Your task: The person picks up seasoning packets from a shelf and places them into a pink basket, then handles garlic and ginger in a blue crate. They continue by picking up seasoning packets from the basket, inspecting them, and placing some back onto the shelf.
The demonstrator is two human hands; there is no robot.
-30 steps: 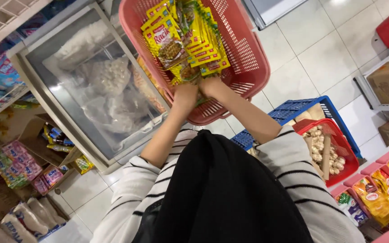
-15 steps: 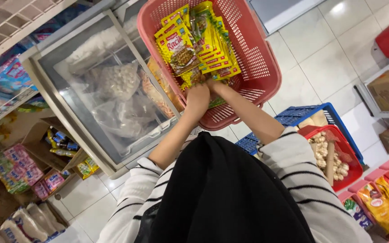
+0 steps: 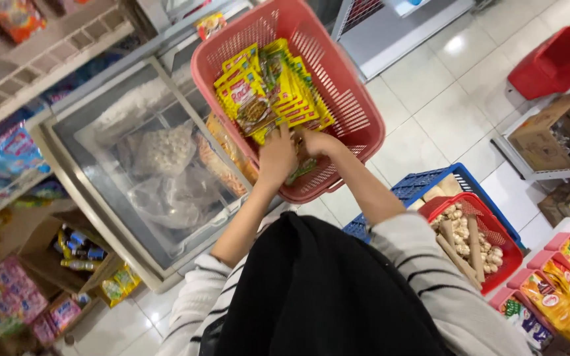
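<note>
A red plastic basket (image 3: 357, 99) rests on the edge of a glass-topped chest freezer (image 3: 100, 165). Inside it lies a thick stack of yellow and red sachet packets (image 3: 265, 92). My left hand (image 3: 277, 157) grips the near end of the stack from the left. My right hand (image 3: 320, 142) holds the same end from the right, fingers curled on the packets. A few green-edged packets (image 3: 301, 170) poke out below my hands. My striped sleeves and black garment fill the bottom of the view.
Bagged frozen goods (image 3: 163, 151) show under the freezer lid. A blue crate (image 3: 430, 184) and a red basket of pale roots (image 3: 476, 237) stand on the tiled floor at right. Snack shelves (image 3: 562, 283) lie bottom right, boxes of goods (image 3: 47, 290) bottom left.
The view has shifted, so the basket and freezer sit lower and further right in the frame. Both hands stay on the near end of the packet stack, now slightly deeper in the basket.
</note>
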